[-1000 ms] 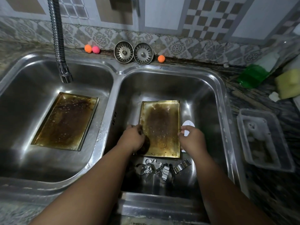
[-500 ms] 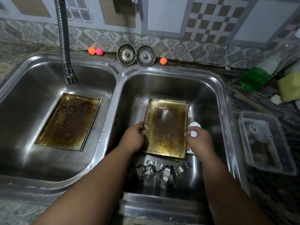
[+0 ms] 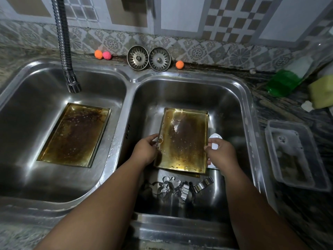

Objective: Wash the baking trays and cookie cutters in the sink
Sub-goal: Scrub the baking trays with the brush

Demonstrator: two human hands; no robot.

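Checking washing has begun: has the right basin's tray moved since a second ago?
Yes: the tray has lifted and shifted slightly right, judged against the strainers.

I am looking down into a home kitchen. A double steel sink [image 3: 129, 78] is set into a mottled stone counter [image 3: 281, 112], with a bendy metal tap [image 3: 63, 42] over the left bowl and patterned tiles [image 3: 198, 51] on the far wall. Two drain strainers [image 3: 137, 57] stand against those tiles. On the right lie a green bottle [image 3: 282, 83] and a yellow sponge [image 3: 322, 91]. In each bowl is burnt-brown bakeware: the left baking tray [image 3: 75, 134] and the right baking tray [image 3: 185, 141].
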